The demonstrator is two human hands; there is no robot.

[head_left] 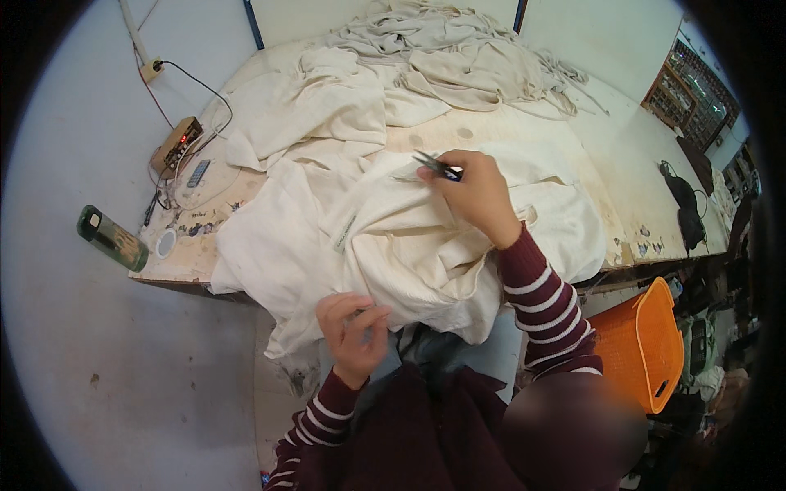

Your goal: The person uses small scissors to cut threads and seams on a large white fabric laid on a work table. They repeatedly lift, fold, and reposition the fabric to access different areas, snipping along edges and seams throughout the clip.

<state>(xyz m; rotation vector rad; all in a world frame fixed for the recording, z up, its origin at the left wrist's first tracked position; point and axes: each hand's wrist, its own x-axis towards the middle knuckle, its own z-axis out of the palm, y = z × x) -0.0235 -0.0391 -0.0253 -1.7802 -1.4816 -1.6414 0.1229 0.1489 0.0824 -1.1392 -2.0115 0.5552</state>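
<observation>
Head cam, off-wht cloth (286, 229), v. rumpled

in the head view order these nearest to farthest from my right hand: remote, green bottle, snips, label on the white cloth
1. Snips: held in the right hand.
2. Label: on the white cloth, left of the hand.
3. Remote: farther left, on the table.
4. Green bottle: farthest left, at the table's left corner.

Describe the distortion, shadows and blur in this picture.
Head view: the fisheye bows the table edge, with black corners; head view: soft shadows in the cloth folds; head view: right hand and snips fairly clear, a round patch lower right too blurred to read.
</observation>
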